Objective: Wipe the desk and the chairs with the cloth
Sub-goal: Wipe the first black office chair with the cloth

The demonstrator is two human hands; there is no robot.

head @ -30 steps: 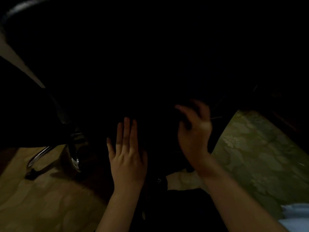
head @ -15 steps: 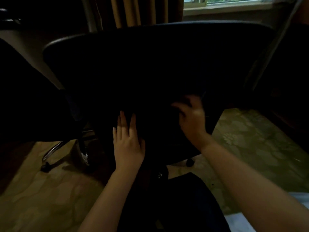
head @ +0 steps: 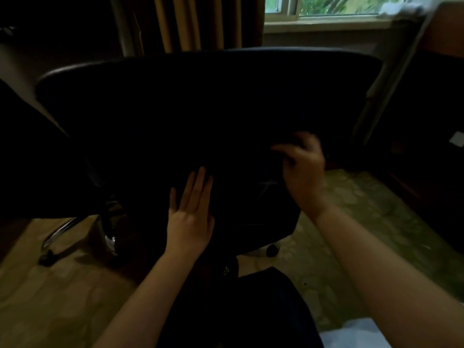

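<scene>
Two grips: bare, both reaching forward from the lower edge of the view to the black chair.
Left grip: wide, fingers straight and together, laid flat on the chair's dark surface.
Right grip: fingers curled and blurred, against the chair, right of the left grip; whether it pinches anything cannot be told.
Cloth: not made out against the dark upholstery.
Chair: fills the middle of the view, its curved upper edge below the window; one castor rests on the patterned carpet.
Surroundings: ochre curtain left of the window; chrome base leg on the floor at left.
</scene>
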